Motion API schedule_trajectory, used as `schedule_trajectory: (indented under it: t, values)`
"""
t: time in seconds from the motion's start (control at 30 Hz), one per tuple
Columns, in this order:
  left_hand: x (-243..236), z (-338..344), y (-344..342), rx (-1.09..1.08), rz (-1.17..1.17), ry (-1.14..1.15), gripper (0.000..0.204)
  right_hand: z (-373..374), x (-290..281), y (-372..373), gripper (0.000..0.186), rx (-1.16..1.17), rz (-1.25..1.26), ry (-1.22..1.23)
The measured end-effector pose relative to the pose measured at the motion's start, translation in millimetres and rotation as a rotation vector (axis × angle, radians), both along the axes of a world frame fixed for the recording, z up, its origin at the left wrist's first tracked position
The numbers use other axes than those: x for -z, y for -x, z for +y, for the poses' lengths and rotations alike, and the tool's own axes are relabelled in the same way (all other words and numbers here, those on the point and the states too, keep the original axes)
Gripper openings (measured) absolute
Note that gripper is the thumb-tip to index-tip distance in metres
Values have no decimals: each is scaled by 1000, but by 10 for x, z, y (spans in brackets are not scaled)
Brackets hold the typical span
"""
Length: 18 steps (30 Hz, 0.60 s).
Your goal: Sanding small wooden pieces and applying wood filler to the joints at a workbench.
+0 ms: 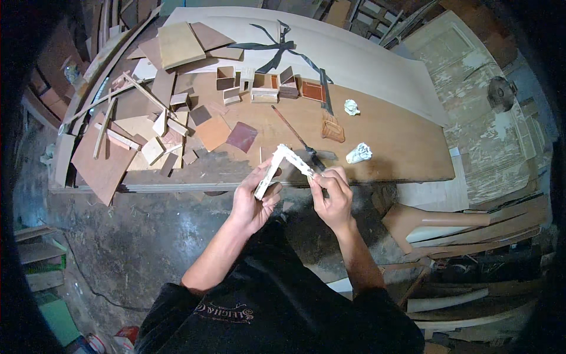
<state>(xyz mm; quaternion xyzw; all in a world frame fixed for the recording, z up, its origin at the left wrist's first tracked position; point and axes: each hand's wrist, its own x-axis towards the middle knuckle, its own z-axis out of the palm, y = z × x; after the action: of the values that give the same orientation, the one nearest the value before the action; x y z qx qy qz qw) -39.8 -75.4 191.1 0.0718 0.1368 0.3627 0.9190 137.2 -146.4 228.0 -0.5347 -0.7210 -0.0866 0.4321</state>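
Note:
Above the workbench's near edge, I hold a pale angled piece [283,151], two thin strips meeting at a corner that points away from me. Its surface looks blotched with white and brown. My left hand [252,202] wraps its fingers around the lower end of the left arm of the piece. My right hand [333,196] pinches the end of the right arm between thumb and fingers. Whether the right fingers also hold something small is hidden. Just beyond the piece lies a thin stick [289,123] with a dark lower end, close to my right hand.
On the workbench [401,159] stand a crumpled white wad [359,153], a smaller wad [352,107] and an orange-brown brush-like tool [333,127]. Small open boxes [265,93] sit farther back. Wood offcuts [153,150] crowd the left. Black straps [282,45] lie on the pale sheet behind.

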Motion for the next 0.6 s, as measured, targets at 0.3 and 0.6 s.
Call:
schedule_trajectory:
  t: [0.3,0.6]
  values:
    - [-3,5,-6,10,0,6,27,50,13,-12,18,63,1,-19]
    - [19,4,-13,-3,14,37,28,-56,-96,90,22,-110,41,-56]
